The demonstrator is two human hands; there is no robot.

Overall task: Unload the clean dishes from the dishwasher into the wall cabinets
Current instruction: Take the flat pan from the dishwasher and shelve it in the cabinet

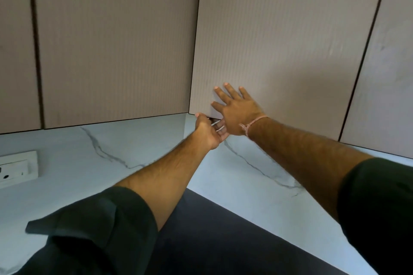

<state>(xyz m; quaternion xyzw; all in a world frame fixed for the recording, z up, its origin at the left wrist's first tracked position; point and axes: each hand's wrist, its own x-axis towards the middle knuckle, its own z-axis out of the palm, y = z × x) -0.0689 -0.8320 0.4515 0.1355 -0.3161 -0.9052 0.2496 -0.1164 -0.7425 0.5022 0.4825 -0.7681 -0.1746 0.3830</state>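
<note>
Both hands were up at the wall cabinets; no dishes or dishwasher in view, so their place cannot be told. The cabinets showed only closed pinkish ribbed fronts, contents hidden. The cabinet door (pixel 279 51) right of centre stood out slightly from the neighbouring door (pixel 116 47) at its left edge, tall axis running up and down, bottom edge just above the marble backsplash (pixel 107 158).

Right hand (pixel 234 111) lay flat on the lower left part of that door, fingers spread, palm against the panel, gripping nothing. A pink thread band (pixel 252 124) sat on its wrist. Left hand (pixel 207 131) was under the bottom left corner of the same door, thumb up near the edge, fingers curled beneath; partly hidden by the right hand, so grip cannot be told for sure. The two hands were touching or nearly so.

Dark sleeves (pixel 107 225) were rolled to the forearms. A white wall socket (pixel 17 168) sat far left on the backsplash, well apart from the hands. A dark tabletop (pixel 201 241) ran along the near bottom between the arms, with open room below the cabinets.
</note>
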